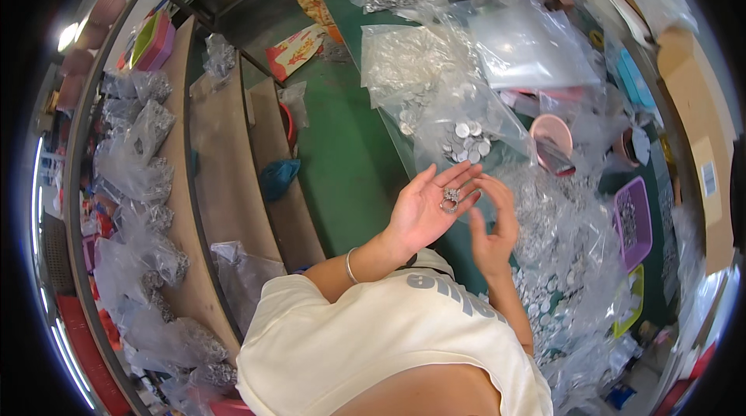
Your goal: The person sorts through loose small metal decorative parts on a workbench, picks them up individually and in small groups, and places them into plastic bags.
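Note:
My left hand (420, 210) is turned palm up with its fingers stretched out. Small silvery metal pieces (450, 198) rest on its fingers, one of them shaped like a ring. Close by on the right is my right hand (495, 233), its thumb apart from its curved fingers and nothing visible in it. The fingertips of both hands almost meet; whether they touch is unclear. Just beyond them, round silver discs (468, 140) lie in a loose pile at the mouth of a clear plastic bag (435, 109).
More clear bags (404, 59) of metal parts cover the green table. A pink cup (550, 136), a purple basket (633, 222) and a green basket (631, 303) stand to the right. On the left, a wooden shelf (203, 261) adjoins several filled bags (140, 160).

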The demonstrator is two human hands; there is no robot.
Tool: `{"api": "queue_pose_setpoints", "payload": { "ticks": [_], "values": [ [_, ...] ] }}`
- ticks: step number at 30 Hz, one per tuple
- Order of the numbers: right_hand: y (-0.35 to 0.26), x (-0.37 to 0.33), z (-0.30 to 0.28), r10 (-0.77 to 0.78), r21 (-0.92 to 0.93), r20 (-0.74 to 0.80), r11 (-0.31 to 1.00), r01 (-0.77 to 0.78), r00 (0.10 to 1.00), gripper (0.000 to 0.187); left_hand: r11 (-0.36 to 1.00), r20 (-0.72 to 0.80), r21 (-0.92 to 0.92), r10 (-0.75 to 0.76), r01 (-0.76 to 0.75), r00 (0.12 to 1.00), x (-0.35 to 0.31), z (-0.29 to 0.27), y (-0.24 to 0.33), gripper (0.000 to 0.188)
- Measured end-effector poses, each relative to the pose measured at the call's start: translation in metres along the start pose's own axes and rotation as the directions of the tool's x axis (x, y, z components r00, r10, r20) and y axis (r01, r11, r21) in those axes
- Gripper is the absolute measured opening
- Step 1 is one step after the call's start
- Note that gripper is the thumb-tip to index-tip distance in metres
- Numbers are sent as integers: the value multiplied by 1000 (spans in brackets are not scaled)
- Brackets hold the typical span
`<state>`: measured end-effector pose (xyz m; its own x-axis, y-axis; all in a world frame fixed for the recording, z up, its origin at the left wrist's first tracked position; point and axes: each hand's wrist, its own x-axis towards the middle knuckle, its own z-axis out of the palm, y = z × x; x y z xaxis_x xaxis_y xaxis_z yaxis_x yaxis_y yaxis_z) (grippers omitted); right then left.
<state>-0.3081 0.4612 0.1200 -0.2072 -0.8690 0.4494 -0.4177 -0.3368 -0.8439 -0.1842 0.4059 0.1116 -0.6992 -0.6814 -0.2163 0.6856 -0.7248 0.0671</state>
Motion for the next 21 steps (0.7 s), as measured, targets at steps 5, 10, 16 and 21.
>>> {"api": "queue_pose_setpoints", "payload": {
  "ticks": [5, 10, 16, 21],
  "values": [
    [-9, -37, -9, -119, -377, 145, 911, 166, 982, 32, 990, 3, 28, -140, 140, 990, -12, -9, -38, 51],
    [8, -83, -22, -102, -376, 107, 917, 135, 989, 20, 947, -101, 77, -303, 311, 948, -29, -31, -65, 52],
    [11, -119, -40, 230, -18, -225, 971, -240, 947, 12, 887, -152, 175, -405, 428, 902, -33, -33, -101, 51],
    [25, -141, -64, 709, 950, -8, 225, -216, 706, 28, 815, -195, 304, -455, 494, 869, -32, -44, -118, 48]
  ]
}}
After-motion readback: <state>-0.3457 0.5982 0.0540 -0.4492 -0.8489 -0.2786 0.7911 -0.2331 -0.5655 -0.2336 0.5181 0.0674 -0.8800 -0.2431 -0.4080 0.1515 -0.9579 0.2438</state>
